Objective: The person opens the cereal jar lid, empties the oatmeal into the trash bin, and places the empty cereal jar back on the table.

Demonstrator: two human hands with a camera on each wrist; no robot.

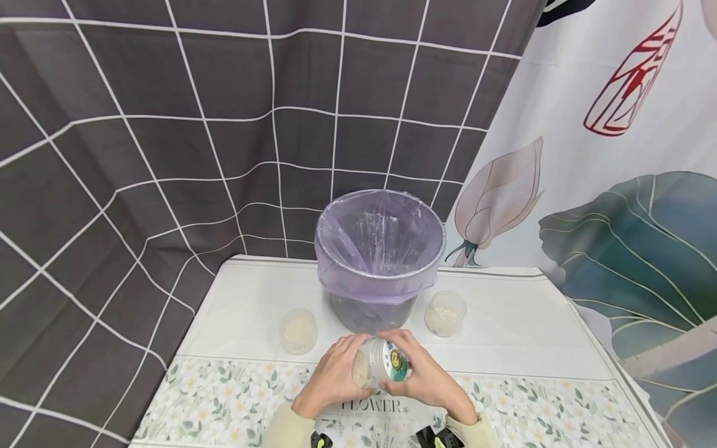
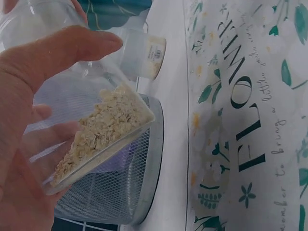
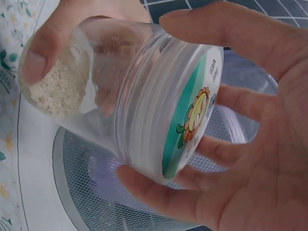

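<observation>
Both hands hold a clear plastic jar [image 1: 366, 364], tilted on its side above the table, with pale flakes like oats [image 2: 106, 125] gathered at its bottom end. My left hand [image 1: 336, 371] grips the jar's body near the bottom, thumb across its side. Around the white lid [image 3: 178, 110], which carries a green label with a cartoon sunflower, curl the fingers and thumb of my right hand [image 1: 420, 373]. In the right wrist view the lid sits on the jar.
A mesh bin [image 1: 372, 311] lined with a purple plastic bag [image 1: 381, 286] stands just beyond the hands. Left of it is a clear tub [image 1: 299, 331] of pale contents, right of it another tub [image 1: 445, 313]. A floral cloth [image 1: 538, 404] covers the table's front; curtains hang behind.
</observation>
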